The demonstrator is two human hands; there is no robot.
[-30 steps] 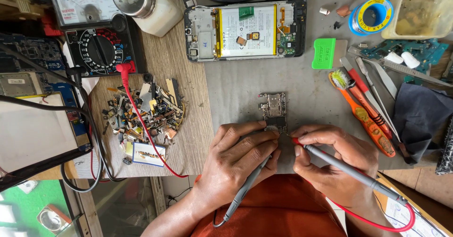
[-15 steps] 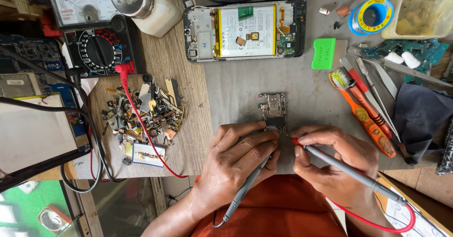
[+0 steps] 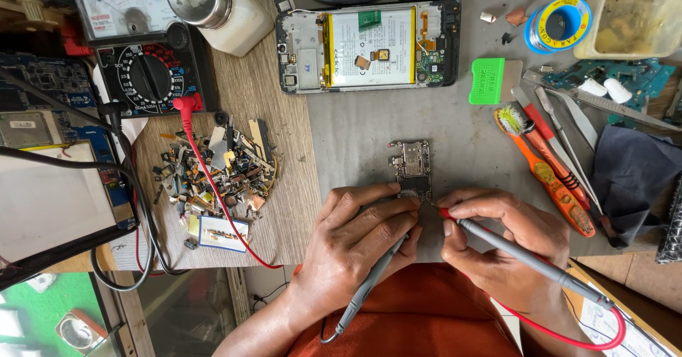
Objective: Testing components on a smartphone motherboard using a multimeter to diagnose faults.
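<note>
A small phone circuit board (image 3: 412, 169) lies on the grey mat (image 3: 369, 137). My left hand (image 3: 359, 240) grips a grey black-lead test probe (image 3: 369, 286), its tip at the board's lower edge. My right hand (image 3: 504, 247) pinches a grey red-tipped probe (image 3: 526, 257), tip touching just right of the board's bottom corner. A red lead (image 3: 213, 193) runs from the analogue multimeter (image 3: 138, 51) at the upper left.
An opened phone (image 3: 369, 44) with its battery showing lies at the top. A heap of scrap parts (image 3: 217, 172) sits left of the mat. An orange brush (image 3: 543, 169), tweezers (image 3: 568, 115), a green block (image 3: 486, 80), solder reel (image 3: 561, 23) and dark cloth (image 3: 629, 179) lie at the right.
</note>
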